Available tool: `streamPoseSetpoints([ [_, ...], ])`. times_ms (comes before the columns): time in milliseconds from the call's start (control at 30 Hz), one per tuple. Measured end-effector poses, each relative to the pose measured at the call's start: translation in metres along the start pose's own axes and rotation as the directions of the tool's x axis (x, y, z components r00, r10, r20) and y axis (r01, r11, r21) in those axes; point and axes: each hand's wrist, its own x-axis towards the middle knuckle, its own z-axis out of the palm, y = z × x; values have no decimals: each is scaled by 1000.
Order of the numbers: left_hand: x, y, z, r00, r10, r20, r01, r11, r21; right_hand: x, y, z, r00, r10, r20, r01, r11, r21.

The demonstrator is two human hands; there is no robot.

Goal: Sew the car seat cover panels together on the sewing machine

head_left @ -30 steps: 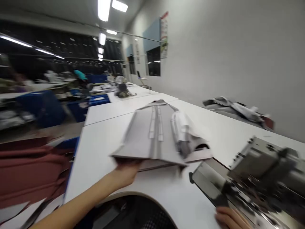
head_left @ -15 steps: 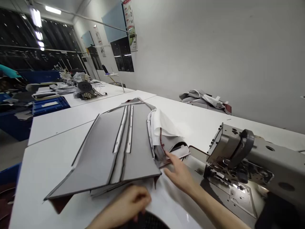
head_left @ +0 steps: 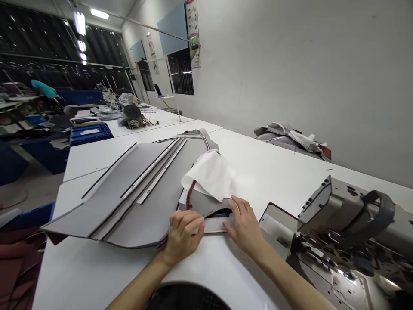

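Note:
A sewn piece of grey fabric (head_left: pixel 209 196), with white lining (head_left: pixel 211 172) folded over it and a dark red strip along one side, lies in front of me. My left hand (head_left: pixel 183 232) is closed with curled fingers on its near left edge. At the right end, my right hand (head_left: pixel 243 221) grips the same piece between thumb and fingers, near a dark gap in the fold. To the left, a large grey fabric panel (head_left: pixel 142 219) with dark edging and two white strips spreads over the white table (head_left: pixel 100 265).
An industrial sewing machine (head_left: pixel 351 219) stands at the right. A pile of grey fabric pieces (head_left: pixel 290 140) lies by the wall. Farther left are a blue crate (head_left: pixel 88 133) and another machine (head_left: pixel 133 117). A round black object (head_left: pixel 187 297) is at the near table edge.
My left hand has come up from the near edge onto the fabric piece. The piece is turned toward me, and the large panel has swung left. My view has shifted slightly.

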Motion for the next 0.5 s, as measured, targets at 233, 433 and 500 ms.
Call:
streamPoseSetpoints([
  [233, -8, -36, -13, 930, -99, 355, -11, 955, 296, 26, -2, 25, 989, 117, 86, -110, 991, -78],
  [433, -9, -42, -15, 981, -106, 161, 70, 975, 213, 42, 3, 22, 907, 332, 260, -342, 940, -7],
  [500, 25, -44, -18, 996, -34, 86, 18, 984, 179, 56, -2, 21, 856, 366, 365, -417, 906, 71],
])
